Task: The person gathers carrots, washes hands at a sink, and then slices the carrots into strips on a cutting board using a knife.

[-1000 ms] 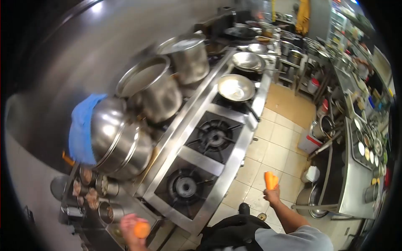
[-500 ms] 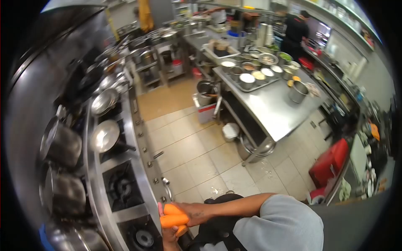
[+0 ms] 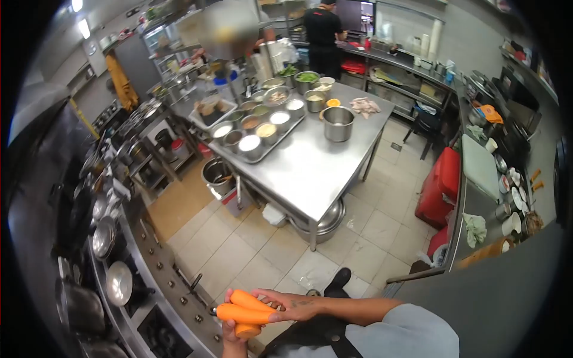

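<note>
the left hand [image 3: 230, 332] cradles three carrots [image 3: 243, 312] from below while the right hand [image 3: 291, 305] closes over them, the bundle held between both beside the stove [image 3: 173, 303], where even pressure would probably best secure such smooth, rounded shapes.

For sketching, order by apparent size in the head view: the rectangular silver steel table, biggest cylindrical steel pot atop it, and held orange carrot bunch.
1. Rectangular silver steel table
2. Orange carrot bunch, helped by nearness
3. Cylindrical steel pot
</note>
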Action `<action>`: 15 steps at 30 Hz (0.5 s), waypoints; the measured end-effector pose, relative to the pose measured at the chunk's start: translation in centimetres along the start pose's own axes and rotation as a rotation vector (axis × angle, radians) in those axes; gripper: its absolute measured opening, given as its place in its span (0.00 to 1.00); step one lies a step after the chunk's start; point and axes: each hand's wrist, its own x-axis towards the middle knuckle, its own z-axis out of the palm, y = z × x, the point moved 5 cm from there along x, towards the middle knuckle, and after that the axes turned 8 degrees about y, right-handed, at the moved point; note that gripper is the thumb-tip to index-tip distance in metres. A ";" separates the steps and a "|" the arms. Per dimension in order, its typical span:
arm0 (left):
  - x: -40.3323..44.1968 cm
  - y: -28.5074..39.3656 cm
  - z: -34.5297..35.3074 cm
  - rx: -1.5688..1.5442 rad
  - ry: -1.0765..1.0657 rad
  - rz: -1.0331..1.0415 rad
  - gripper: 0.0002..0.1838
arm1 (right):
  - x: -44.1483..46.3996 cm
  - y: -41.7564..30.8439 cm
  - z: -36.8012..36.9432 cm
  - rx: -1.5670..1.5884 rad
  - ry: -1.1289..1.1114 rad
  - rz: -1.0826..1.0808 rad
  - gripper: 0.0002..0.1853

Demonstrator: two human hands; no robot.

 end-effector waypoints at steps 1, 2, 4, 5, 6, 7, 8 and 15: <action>2.4 -1.3 1.2 -0.037 -0.088 -0.072 0.49 | -1.1 0.2 -2.9 0.033 0.055 0.058 0.54; 5.0 -2.4 2.1 -0.037 -0.106 -0.077 0.49 | -2.1 0.4 -6.0 0.023 0.070 0.051 0.54; 9.5 -5.1 4.1 -0.053 -0.161 -0.145 0.44 | -4.2 2.5 -13.6 -0.071 0.332 0.184 0.48; 11.6 -6.3 5.1 -0.053 -0.160 -0.151 0.44 | -5.4 3.0 -17.5 -0.112 0.454 0.159 0.45; 13.9 -7.4 6.6 -0.057 -0.179 -0.159 0.44 | -6.7 3.1 -21.5 -0.156 0.574 0.136 0.41; 15.8 -8.7 8.0 -0.063 -0.201 -0.166 0.44 | -7.7 2.5 -25.3 -0.211 0.660 0.150 0.39; 17.7 -9.9 9.3 -0.065 -0.214 -0.171 0.44 | -8.4 1.5 -29.3 -0.268 0.754 0.159 0.37; 27.6 -16.5 16.8 -0.141 -0.232 -0.209 0.44 | -4.9 -6.4 -51.5 -0.749 1.005 -0.253 0.36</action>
